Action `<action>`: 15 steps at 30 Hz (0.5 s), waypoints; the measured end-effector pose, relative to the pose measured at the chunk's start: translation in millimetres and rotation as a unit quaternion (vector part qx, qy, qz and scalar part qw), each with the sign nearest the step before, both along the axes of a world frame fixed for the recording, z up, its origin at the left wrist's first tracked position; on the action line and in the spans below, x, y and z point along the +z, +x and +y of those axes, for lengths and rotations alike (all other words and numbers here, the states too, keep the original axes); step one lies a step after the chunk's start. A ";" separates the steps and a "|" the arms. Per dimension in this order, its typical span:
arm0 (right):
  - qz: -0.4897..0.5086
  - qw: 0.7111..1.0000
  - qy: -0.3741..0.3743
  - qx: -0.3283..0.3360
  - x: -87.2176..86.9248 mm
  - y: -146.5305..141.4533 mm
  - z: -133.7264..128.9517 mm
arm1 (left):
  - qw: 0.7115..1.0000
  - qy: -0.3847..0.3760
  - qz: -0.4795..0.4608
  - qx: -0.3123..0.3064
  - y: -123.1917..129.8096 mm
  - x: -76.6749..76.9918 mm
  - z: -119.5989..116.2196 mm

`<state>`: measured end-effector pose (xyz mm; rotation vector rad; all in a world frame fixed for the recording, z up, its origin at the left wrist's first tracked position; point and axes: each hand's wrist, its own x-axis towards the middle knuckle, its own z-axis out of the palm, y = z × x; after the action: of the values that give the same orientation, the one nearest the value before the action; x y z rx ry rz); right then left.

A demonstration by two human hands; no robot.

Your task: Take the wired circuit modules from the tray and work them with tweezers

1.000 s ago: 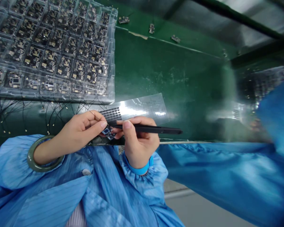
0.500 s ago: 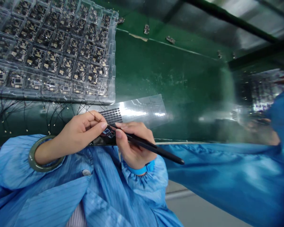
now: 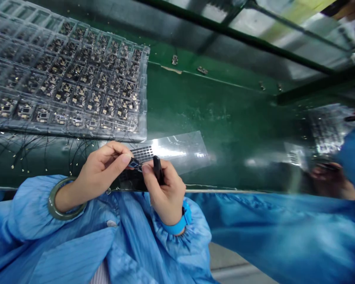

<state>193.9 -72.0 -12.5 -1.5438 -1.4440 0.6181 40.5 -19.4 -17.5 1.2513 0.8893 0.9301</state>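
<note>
My left hand [image 3: 102, 173] pinches a small circuit board [image 3: 135, 163] between thumb and fingertips. My right hand [image 3: 164, 193] is shut on black tweezers [image 3: 157, 169], which stand nearly end-on to the view, close beside the board. Their tips are hidden from me. Just behind the board lies a clear plastic sheet [image 3: 177, 152] carrying a black grid of small pads [image 3: 142, 153]. A green-grey bangle [image 3: 56, 205] circles my left wrist, and a blue strap [image 3: 180, 223] circles my right.
A clear plastic tray [image 3: 146, 94] of circuit boards stands at upper left. Thin black wires with gold tips [image 3: 32, 157] lie beneath it on the glossy green mat [image 3: 225, 118]. Loose modules [image 3: 202, 70] sit farther back. A co-worker's blue sleeve [image 3: 353, 157] enters at right.
The tweezers have swung from pointing right, through a diagonal, to nearly upright. My left hand still holds the board. The whole scene sits slightly lower in view.
</note>
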 end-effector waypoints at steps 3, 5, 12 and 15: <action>-0.019 0.999 0.035 0.019 1.5 -2.9 2.3 | 0.999 0.034 -0.030 0.002 -1.1 -1.0 -1.6; -0.034 0.996 0.069 0.048 2.4 -3.2 3.0 | 0.999 0.027 -0.046 -0.002 -2.1 -2.4 -2.5; -0.052 0.987 0.112 0.108 9.7 2.9 3.1 | 0.995 0.089 -0.018 -0.041 -13.3 0.5 0.7; -0.077 0.980 0.119 0.139 12.8 6.9 5.7 | 0.983 0.153 0.030 -0.092 -20.7 6.1 7.1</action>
<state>200.8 -66.3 0.3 -1.2358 -1.8000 0.4742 19.8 -12.3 -11.4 1.6045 0.6793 0.9053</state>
